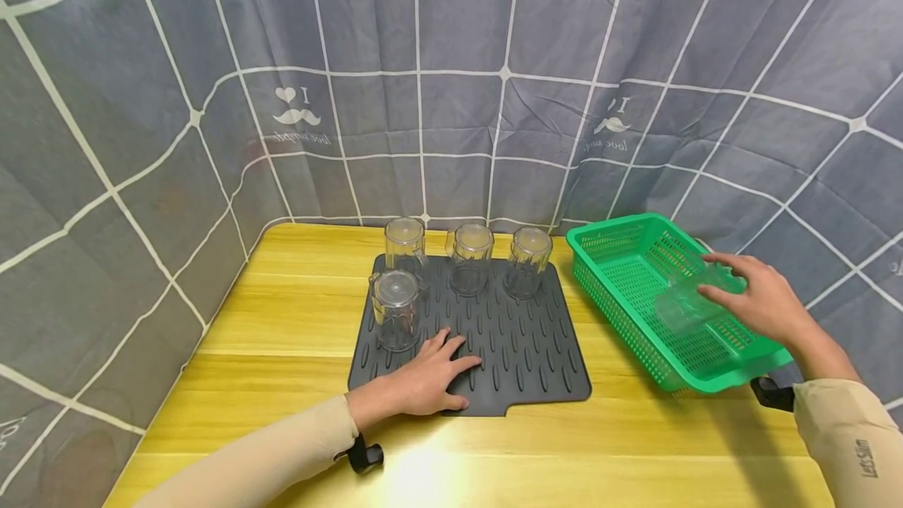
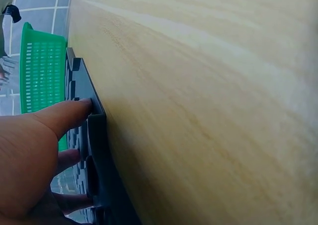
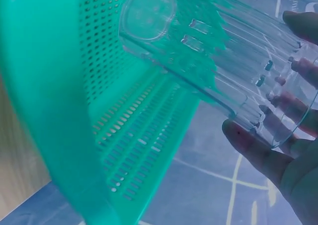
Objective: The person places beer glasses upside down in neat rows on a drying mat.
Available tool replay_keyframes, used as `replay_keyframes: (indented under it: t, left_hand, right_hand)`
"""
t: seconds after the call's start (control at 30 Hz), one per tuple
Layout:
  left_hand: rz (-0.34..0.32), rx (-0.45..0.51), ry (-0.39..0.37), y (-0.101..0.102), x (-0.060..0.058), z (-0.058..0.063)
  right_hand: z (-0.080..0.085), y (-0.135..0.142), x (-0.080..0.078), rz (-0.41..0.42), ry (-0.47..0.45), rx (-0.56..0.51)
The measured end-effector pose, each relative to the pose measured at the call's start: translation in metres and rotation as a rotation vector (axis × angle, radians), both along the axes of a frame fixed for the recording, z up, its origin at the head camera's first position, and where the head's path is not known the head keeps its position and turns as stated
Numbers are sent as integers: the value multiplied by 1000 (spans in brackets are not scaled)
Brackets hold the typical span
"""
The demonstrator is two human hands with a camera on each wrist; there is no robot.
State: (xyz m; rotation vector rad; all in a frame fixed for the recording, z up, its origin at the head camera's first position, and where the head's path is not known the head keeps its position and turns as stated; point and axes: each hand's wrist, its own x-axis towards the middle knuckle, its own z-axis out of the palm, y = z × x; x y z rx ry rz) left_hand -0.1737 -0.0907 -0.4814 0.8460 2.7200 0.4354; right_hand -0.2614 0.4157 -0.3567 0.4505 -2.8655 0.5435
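My right hand (image 1: 762, 300) grips a clear glass mug (image 1: 687, 304) near its rim, tilted over the inside of the green basket (image 1: 621, 320). In the right wrist view the fingers curl round the mug's open end, and its base (image 3: 149, 14) points into the basket. No handle shows clearly on it. My left hand (image 1: 430, 379) rests on the front of the dark drying mat (image 1: 536, 371), fingers spread. In the left wrist view its thumb (image 2: 74, 113) touches the mat's edge. Several glass mugs stand upside down on the mat, among them a front-left mug (image 1: 397, 312).
At the mat's back are a left mug (image 1: 404, 245), a middle mug (image 1: 470, 261) and a right mug (image 1: 527, 265). The yellow wood-grain table (image 1: 296, 304) holds mat and basket. A grey checked curtain (image 1: 458, 116) surrounds the back and sides.
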Motion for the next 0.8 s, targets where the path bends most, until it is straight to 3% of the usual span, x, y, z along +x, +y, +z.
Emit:
replay_keyframes:
  t: [0.8]
  left_hand:
    - [9, 6, -7, 1, 2, 2]
  right_hand:
    - [28, -35, 17, -52, 6, -197]
